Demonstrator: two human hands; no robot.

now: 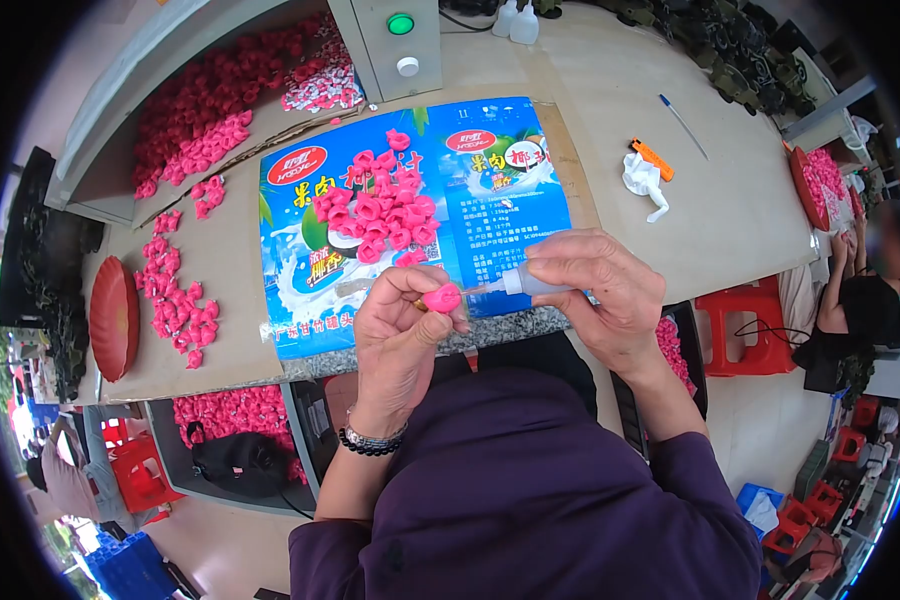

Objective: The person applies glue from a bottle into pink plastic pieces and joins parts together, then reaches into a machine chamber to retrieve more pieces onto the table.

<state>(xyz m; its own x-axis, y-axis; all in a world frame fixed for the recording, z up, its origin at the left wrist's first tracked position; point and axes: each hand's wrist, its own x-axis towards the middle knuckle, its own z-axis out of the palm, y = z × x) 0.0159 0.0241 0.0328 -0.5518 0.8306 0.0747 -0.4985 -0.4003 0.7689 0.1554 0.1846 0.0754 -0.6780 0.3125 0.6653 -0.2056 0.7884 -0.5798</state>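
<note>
My left hand [395, 325] pinches a small pink flower-shaped piece [441, 298] between thumb and fingers, above the front edge of the table. A small translucent squeeze bottle [533, 282] with a thin nozzle is gripped in my right hand [605, 295]. The nozzle points left, its tip at or very close to the pink piece; contact cannot be made out. Just beyond both hands, a pile of similar pink pieces [375, 205] lies on a blue printed cardboard sheet [300, 235].
More pink pieces [175, 295] lie loose on the left, beside a red dish [115, 318]. A machine housing [395, 50] stands behind. An orange cutter [652, 159], crumpled white tissue [644, 182] and a pen [683, 126] lie at right. Another person [855, 300] sits far right.
</note>
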